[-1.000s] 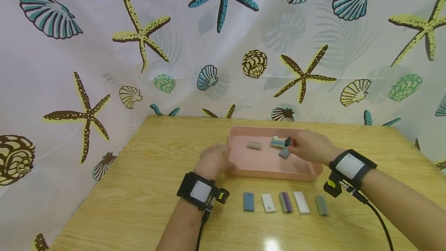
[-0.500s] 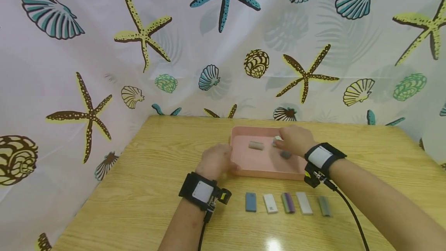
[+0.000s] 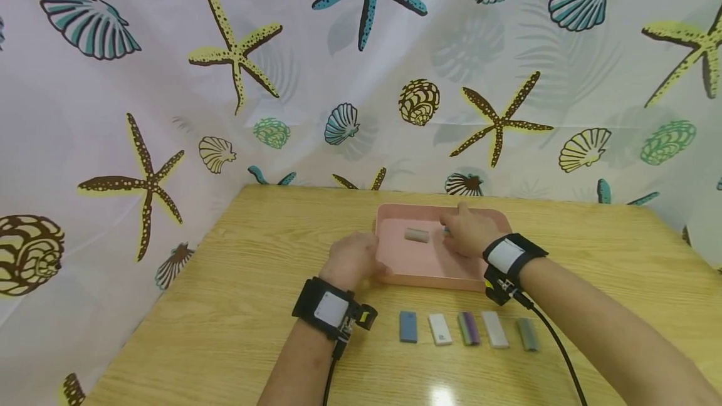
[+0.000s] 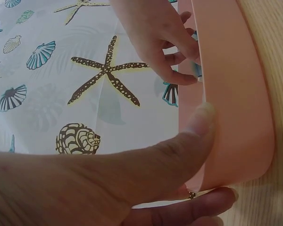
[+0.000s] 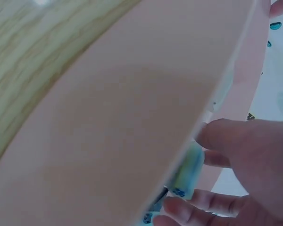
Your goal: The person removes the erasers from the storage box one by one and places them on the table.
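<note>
My left hand (image 3: 352, 260) grips the left wall of a shallow pink tray (image 3: 417, 263); the thumb lies at its rim in the left wrist view. Inside the tray's right half is my right hand (image 3: 472, 230). Its thumb and fingers pinch a blue, green and yellow striped block (image 5: 188, 172), which looks like an eraser. Beside those fingers, partly behind the tray wall, lies a dark blue piece (image 5: 155, 205). Also in the tray are a white block (image 5: 221, 92) and, farther left, a grey-brown cylinder (image 3: 417, 235).
In front of the tray, a row of small blocks lies on the wooden table (image 3: 271, 249): blue (image 3: 408, 327), white (image 3: 440, 329), purple-green striped (image 3: 469, 329), a longer white one (image 3: 495, 329) and grey-green (image 3: 528, 334). A patterned cloth (image 3: 316, 80) hangs behind.
The right hand has moved left within the tray, from its right side onto the striped block, and now covers the dark pieces. My left hand stays on the tray wall.
</note>
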Available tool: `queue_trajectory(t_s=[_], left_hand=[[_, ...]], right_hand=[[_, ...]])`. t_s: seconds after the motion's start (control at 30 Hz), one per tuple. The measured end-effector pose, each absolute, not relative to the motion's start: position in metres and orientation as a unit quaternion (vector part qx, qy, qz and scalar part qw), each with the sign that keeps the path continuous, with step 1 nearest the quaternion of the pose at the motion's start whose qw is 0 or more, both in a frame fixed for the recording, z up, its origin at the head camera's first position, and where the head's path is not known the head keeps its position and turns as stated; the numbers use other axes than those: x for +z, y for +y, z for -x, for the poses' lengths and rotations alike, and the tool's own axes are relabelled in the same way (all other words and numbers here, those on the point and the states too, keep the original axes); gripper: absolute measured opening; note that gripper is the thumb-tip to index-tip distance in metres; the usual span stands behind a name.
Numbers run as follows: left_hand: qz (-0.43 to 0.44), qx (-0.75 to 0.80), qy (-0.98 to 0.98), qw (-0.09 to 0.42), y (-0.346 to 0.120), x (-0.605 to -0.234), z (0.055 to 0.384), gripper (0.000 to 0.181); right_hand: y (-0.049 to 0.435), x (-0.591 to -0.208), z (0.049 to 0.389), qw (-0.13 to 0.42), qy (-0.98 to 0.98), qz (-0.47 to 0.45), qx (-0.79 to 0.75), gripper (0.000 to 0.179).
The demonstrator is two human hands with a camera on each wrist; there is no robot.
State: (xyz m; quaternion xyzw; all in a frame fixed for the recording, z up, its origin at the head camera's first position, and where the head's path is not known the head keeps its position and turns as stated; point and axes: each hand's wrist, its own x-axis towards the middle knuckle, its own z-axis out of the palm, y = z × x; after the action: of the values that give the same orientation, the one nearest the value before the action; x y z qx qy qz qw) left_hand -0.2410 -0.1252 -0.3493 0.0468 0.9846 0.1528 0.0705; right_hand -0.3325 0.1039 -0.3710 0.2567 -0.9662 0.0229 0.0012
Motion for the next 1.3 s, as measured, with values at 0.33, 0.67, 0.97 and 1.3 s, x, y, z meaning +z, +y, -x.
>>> queue_trajectory(t_s=[0.33,0.67,0.97,1.3], left_hand=[[-0.051,0.143,0.986,0.066,-0.126,-0.348,0.24,0.037],[-0.052,0.143,0.986,0.069,-0.124,-0.347,0.239,0.038],[-0.048,0.144,0.986,0.07,-0.124,-0.349,0.241,0.038],[-0.048,0.152,0.984,0.074,-0.124,-0.348,0.24,0.036]], right_hand=[[0.109,-0.381,0.337,0.015,-0.953,-0.296,0.067,0.027],[0.109,-0.388,0.328,0.084,-0.944,-0.312,0.058,0.018],[0.116,-0.381,0.32,0.064,-0.951,-0.286,0.096,0.018],[0.133,-0.377,0.312,0.114,-0.94,-0.299,0.121,0.021]])
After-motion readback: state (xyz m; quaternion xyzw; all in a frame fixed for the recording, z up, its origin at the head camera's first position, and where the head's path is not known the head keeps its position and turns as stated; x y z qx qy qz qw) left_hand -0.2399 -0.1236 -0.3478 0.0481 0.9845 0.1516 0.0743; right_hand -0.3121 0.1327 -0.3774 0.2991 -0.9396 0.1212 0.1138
